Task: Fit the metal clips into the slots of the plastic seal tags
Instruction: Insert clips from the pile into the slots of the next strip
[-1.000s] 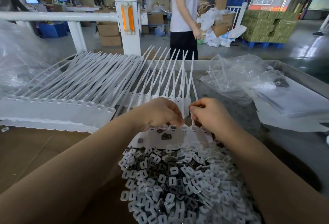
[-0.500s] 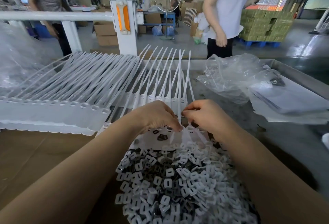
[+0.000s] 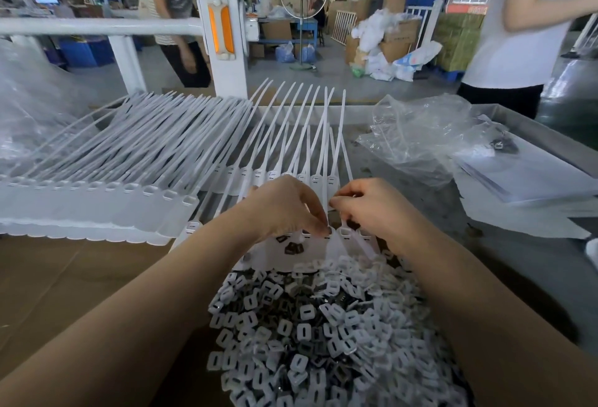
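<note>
The seal tags (image 3: 343, 238) we're working on sit in a short row at the centre of the frame, heads with their slots pointing toward us and their long tails running straight away toward the top of the frame, so the long axis is basically near-to-far. Our left hand (image 3: 284, 209) comes in from the lower left with thumb and forefinger pinched together right at a slot mouth, seemingly around a metal clip, though the clip itself is too small and hidden for us to be sure. Our right hand (image 3: 372, 209) is just beside it on the right, fingers curled and pinching one thin tail to steady that tag. Both hands are about equally close, nearly touching, but the left is the one on the slot. So we reckon the push goes away from us, along the tail line. A few loose dark clips (image 3: 293, 248) lie on the tag heads just below the left fingers, and the big pile of clips (image 3: 323, 335) fills the lower centre. The finished tags (image 3: 97, 199) are stacked on the left, and a crumpled plastic bag (image 3: 420, 141) sits upper right.
</note>
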Available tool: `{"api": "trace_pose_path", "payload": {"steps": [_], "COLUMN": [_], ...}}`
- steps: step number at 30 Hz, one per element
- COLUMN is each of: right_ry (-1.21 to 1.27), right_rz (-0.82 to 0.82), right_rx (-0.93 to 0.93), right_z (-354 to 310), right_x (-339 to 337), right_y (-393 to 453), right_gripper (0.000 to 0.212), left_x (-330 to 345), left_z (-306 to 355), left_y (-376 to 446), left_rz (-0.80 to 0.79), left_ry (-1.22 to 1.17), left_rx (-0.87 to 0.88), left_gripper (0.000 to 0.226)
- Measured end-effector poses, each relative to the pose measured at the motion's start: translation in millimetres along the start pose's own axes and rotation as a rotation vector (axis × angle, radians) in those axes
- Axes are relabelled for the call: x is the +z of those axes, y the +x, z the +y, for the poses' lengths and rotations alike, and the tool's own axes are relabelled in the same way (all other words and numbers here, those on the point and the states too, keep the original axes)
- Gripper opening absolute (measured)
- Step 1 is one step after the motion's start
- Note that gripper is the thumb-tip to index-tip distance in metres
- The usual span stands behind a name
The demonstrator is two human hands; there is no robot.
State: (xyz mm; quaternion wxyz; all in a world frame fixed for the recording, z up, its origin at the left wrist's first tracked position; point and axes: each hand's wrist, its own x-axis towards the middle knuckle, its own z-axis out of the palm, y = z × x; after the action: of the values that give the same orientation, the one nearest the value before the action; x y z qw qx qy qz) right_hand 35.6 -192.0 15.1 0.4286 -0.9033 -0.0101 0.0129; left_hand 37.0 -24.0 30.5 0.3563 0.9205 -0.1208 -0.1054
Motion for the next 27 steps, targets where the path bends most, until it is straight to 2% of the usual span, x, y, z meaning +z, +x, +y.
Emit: {"api": "trace_pose_path", "payload": {"steps": [4, 15, 25, 27], "right_ry": [0.01, 0.037, 0.042, 0.038], "right_rz": [0.0, 0.0, 0.003, 0.008], "right_rx": [0.002, -0.011, 0.004, 0.007], "right_z": [1, 2, 1, 1], "right_x": [0, -1, -2, -2], "right_y": [1, 2, 3, 3], "right_gripper": [0.014, 0.016, 0.015, 0.014], "left_x": [-2, -5, -11, -15], "left_z": [-2, -10, -11, -6], "left_y": [0, 5, 6, 3], "left_rz": [0.009, -0.014, -0.019, -0.083], "left_ry": [0.103, 0.16, 0.072, 0.014], "left_rx": [0.077, 0.305, 0.283, 0.308], "left_gripper": [0.012, 0.012, 0.016, 0.014]}}
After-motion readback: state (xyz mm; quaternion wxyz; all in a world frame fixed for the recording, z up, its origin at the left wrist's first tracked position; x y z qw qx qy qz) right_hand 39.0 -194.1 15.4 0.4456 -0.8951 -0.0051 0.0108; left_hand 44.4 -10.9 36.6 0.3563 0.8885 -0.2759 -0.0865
